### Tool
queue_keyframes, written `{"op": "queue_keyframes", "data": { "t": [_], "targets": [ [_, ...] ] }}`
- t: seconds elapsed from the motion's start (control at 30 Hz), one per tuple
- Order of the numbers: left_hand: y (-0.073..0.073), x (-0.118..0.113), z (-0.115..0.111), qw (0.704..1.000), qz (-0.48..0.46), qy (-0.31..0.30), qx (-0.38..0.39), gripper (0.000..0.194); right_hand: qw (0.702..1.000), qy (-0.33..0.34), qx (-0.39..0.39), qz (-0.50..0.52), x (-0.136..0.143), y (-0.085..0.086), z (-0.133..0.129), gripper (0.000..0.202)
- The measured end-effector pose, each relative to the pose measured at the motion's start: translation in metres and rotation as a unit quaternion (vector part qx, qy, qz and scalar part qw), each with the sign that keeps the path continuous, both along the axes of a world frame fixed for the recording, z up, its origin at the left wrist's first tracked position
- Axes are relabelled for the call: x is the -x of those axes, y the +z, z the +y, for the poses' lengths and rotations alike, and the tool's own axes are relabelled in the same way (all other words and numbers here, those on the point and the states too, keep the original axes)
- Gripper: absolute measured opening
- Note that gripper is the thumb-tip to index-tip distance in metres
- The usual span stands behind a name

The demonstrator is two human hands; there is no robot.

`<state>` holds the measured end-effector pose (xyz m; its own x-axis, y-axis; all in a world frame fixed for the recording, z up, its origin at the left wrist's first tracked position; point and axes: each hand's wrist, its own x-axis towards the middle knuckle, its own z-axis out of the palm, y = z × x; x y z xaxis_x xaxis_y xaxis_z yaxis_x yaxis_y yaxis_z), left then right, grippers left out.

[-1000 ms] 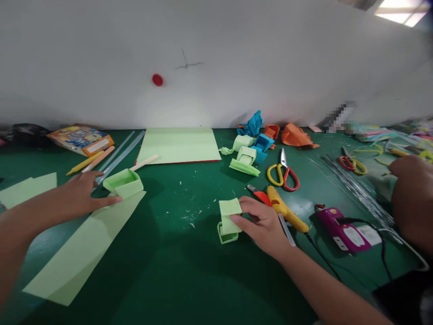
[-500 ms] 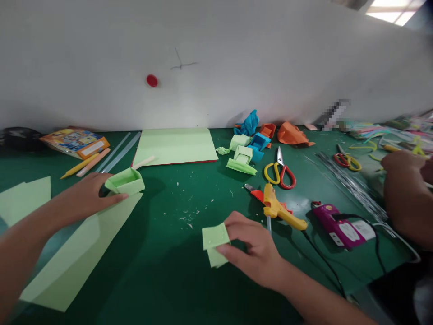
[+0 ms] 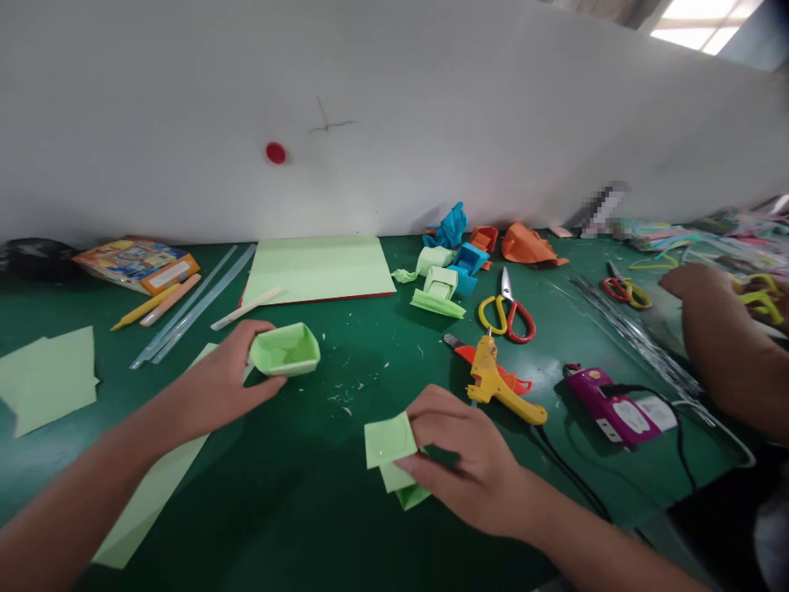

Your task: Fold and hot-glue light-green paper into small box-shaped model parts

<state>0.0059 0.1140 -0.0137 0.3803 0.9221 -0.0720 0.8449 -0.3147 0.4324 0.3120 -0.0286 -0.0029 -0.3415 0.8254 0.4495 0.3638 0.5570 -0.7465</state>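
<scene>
My left hand [image 3: 237, 380] grips a small light-green folded paper box [image 3: 287, 352] by its left end, thumb below and fingers behind. The box's hollow side faces me. Between thumb and fingers, my right hand [image 3: 459, 460] pinches a folded light-green paper piece [image 3: 390, 441] with a flat square flap; its lower part is partly hidden by the thumb. Under my left forearm lies a long pale-green paper strip [image 3: 154, 501].
A yellow glue gun [image 3: 502, 388], a red cutter [image 3: 467, 353] and scissors [image 3: 509, 308] lie right of centre. Folded paper pieces [image 3: 441, 282] sit behind. A purple power strip [image 3: 607, 411] is near another person's arm [image 3: 727, 353]. A green sheet [image 3: 320, 267] rests by the wall.
My left hand has carried the paper box rightward, off the strip, uncovering a pale stick and clear glue sticks. My right hand's paper piece has tilted, showing more of its lower part.
</scene>
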Motion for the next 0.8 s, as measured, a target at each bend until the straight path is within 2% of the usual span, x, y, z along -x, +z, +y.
{"op": "queue_keyframes", "data": {
  "t": [0.07,0.13,0.23,0.4,0.57,0.8],
  "targets": [
    [0.001,-0.017,-0.016,0.998,-0.028,-0.05,0.03,0.059,1.0,-0.019,-0.01,-0.011,-0.006,0.002,0.007,0.015],
    [-0.001,-0.03,-0.03,0.993,-0.06,-0.094,0.026,0.057,0.999,-0.045,-0.016,-0.021,-0.01,0.002,0.013,0.013],
    [-0.007,-0.042,-0.042,0.986,-0.099,-0.131,0.038,0.054,0.994,-0.09,-0.051,-0.044,-0.016,0.001,0.021,0.011],
    [-0.013,-0.044,-0.049,0.978,-0.113,-0.168,0.051,0.06,0.982,-0.116,-0.103,-0.109,-0.024,0.002,0.027,0.014],
    [-0.01,-0.043,-0.052,0.967,-0.161,-0.187,0.068,0.063,0.963,-0.102,-0.154,-0.194,-0.025,0.004,0.025,0.011],
    [-0.01,-0.046,-0.051,0.962,-0.164,-0.199,0.085,0.064,0.944,-0.087,-0.232,-0.218,-0.009,-0.009,0.021,0.013]
  ]
}}
